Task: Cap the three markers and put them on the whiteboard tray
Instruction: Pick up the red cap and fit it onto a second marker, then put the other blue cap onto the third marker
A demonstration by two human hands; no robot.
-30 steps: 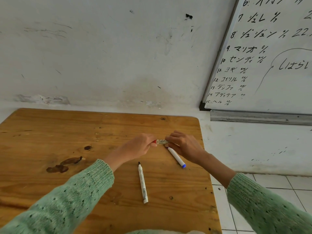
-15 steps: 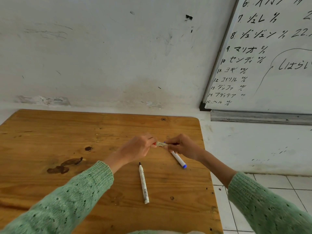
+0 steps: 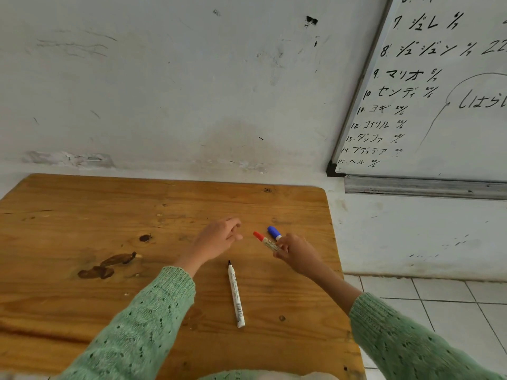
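Observation:
My right hand (image 3: 295, 252) grips two capped markers together: a red-capped marker (image 3: 264, 240) and a blue-capped marker (image 3: 274, 232), both pointing up and to the left above the wooden table (image 3: 82, 209). My left hand (image 3: 219, 238) hovers a short way left of them, fingers loosely curled, holding nothing that I can see. A black marker (image 3: 235, 294) lies uncapped on the table between my forearms, its tip pointing away from me. The metal whiteboard tray (image 3: 422, 187) runs along the bottom of the whiteboard (image 3: 439, 105) at the right, and nothing lies on it.
The table stands against a white wall, its right edge near the tray. Dark stains (image 3: 107, 266) mark the wood at the left. A tiled floor (image 3: 452, 303) shows to the right of the table, under my right sleeve.
My hands have come apart. The red marker now carries its cap and sits in my right hand. The blue marker has been lifted off the table into the same hand.

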